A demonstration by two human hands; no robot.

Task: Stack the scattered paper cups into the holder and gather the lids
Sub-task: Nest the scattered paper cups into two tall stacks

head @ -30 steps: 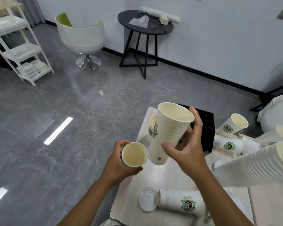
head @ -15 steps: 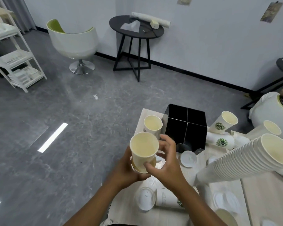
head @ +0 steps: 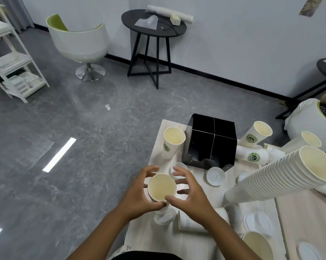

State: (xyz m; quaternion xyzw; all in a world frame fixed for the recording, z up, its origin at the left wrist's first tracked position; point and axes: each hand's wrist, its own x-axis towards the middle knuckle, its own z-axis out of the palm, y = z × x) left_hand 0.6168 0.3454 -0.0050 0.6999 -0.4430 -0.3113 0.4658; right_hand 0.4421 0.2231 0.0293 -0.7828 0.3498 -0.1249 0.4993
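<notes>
A nested pair of paper cups [head: 161, 187] sits between my hands, mouth up, just above the pale table [head: 149, 239]. My left hand [head: 137, 194] curls round its left side, thumb underneath. My right hand [head: 190, 192] has its fingers spread, only the thumb touching the rim. The black cup holder [head: 212, 145] stands behind, with an upright logo cup [head: 173, 143] to its left. A long stack of cups [head: 280, 175] leans at the right. Lids [head: 215, 175] lie in front of the holder, and another lid [head: 165, 217] lies under my hands beside a cup on its side [head: 196, 220].
More loose cups [head: 252, 156] lie right of the holder, and lids [head: 257, 221] and a cup [head: 257, 246] sit at the near right. The table's left edge drops to grey floor. A white chair [head: 79, 42], black side table [head: 152, 25] and white shelf [head: 14, 62] stand farther off.
My right hand slid the tall cup down into the cup in my left hand. Both hands dropped lower over the table, and my right fingers have spread off the cup.
</notes>
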